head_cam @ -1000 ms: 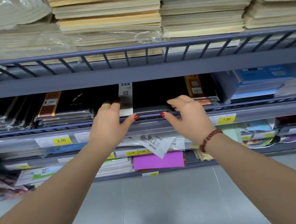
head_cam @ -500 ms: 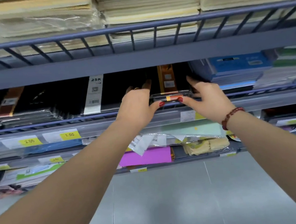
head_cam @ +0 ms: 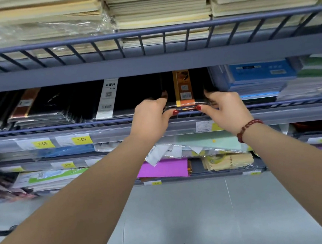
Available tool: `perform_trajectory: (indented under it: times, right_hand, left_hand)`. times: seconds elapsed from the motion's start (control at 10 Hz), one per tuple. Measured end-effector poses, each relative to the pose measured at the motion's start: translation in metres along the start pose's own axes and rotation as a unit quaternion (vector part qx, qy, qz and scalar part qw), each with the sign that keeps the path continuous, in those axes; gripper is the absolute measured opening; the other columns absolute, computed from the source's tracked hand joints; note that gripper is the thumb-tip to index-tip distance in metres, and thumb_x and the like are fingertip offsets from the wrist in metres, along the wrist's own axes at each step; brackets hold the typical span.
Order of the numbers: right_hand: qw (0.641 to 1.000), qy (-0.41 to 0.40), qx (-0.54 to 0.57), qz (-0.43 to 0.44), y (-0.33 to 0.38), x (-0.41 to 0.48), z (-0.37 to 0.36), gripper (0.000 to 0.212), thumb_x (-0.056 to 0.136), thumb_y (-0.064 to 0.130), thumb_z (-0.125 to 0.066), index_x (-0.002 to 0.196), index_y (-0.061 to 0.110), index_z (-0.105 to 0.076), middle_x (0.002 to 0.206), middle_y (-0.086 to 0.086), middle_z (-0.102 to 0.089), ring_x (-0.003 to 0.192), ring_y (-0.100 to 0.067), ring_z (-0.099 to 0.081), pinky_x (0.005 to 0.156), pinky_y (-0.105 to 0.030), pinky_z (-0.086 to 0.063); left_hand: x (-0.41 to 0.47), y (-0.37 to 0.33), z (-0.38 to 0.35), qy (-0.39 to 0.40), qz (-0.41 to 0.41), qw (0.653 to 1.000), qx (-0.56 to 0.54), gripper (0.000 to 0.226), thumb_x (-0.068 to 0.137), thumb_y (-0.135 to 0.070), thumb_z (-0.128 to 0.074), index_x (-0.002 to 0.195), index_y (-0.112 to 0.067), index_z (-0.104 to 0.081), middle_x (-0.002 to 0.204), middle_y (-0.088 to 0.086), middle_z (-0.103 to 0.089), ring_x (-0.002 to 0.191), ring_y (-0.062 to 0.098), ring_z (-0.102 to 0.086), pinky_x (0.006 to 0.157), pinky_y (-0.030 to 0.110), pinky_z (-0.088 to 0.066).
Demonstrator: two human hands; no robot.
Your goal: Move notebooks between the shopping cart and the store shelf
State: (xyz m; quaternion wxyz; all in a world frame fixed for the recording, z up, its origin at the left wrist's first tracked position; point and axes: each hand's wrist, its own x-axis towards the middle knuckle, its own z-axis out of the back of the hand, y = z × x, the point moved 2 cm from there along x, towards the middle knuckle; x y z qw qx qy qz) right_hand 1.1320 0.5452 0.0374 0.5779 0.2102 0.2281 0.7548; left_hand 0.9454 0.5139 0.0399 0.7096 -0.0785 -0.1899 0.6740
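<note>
Both hands, left hand [head_cam: 151,113] and right hand [head_cam: 223,108], pinch the black orange-banded notebook stack [head_cam: 184,98] on the middle shelf [head_cam: 98,134], likely seating or pulling it; next needs level slide.

- Bright, even light; the pale grey tiled floor [head_cam: 185,218] carries a faint sheen and no hard shadows.
- The recess under the dark blue metal shelf [head_cam: 150,63] lies dim.
- Crinkled clear plastic wrap [head_cam: 52,28], far left, glares.
- Side edges smear; rails bow.
</note>
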Motion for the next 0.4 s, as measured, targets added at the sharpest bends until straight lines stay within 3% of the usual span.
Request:
perform_trajectory:
  times: [0.1, 0.2, 0.3, 0.4]
  right_hand:
    - [0.999, 0.014, -0.052, 0.007, 0.005, -0.003, 0.000, 0.057, 0.091, 0.029, -0.057, 0.140, 0.006, -0.038, 0.120, -0.018, -0.061, 0.109, -0.029, -0.058, 0.093, -0.031, -0.045]
    - [0.995, 0.019, -0.096, 0.014, 0.010, -0.009, 0.004, 0.058, 0.093, 0.028, -0.053, 0.143, 0.006, -0.033, 0.123, -0.019, -0.055, 0.112, -0.030, -0.054, 0.093, -0.036, -0.044]
    - [0.997, -0.001, -0.080, 0.023, 0.022, -0.027, 0.015, 0.053, 0.092, 0.025, -0.055, 0.140, 0.010, -0.039, 0.132, -0.012, -0.051, 0.122, -0.027, -0.047, 0.099, -0.038, -0.042]
    - [0.993, 0.001, -0.109, 0.040, 0.032, -0.051, 0.020, 0.053, 0.091, 0.028, -0.056, 0.139, 0.013, -0.040, 0.139, -0.007, -0.049, 0.129, -0.026, -0.041, 0.103, -0.039, -0.038]
  left_hand:
    - [0.001, -0.001, 0.001, 0.023, 0.006, 0.999, 0.026, 0.028, 0.092, -0.031, -0.056, 0.083, -0.007, -0.047, 0.073, 0.010, -0.051, 0.075, 0.031, -0.053, 0.062, 0.032, -0.036]
    - [0.001, -0.005, 0.006, 0.074, 0.015, 0.996, 0.045, 0.036, 0.095, -0.026, -0.053, 0.123, -0.004, -0.048, 0.096, 0.019, -0.058, 0.094, 0.035, -0.056, 0.075, 0.040, -0.047]
    - [-0.009, -0.011, 0.024, 0.090, 0.017, 0.994, 0.062, 0.065, 0.094, -0.022, -0.054, 0.148, -0.013, -0.019, 0.109, 0.016, -0.056, 0.104, 0.033, -0.053, 0.080, 0.043, -0.048]
    - [-0.029, -0.008, 0.040, 0.086, -0.008, 0.990, 0.112, 0.050, 0.094, -0.026, -0.052, 0.139, -0.011, -0.036, 0.119, 0.012, -0.054, 0.115, 0.030, -0.048, 0.079, 0.041, -0.045]
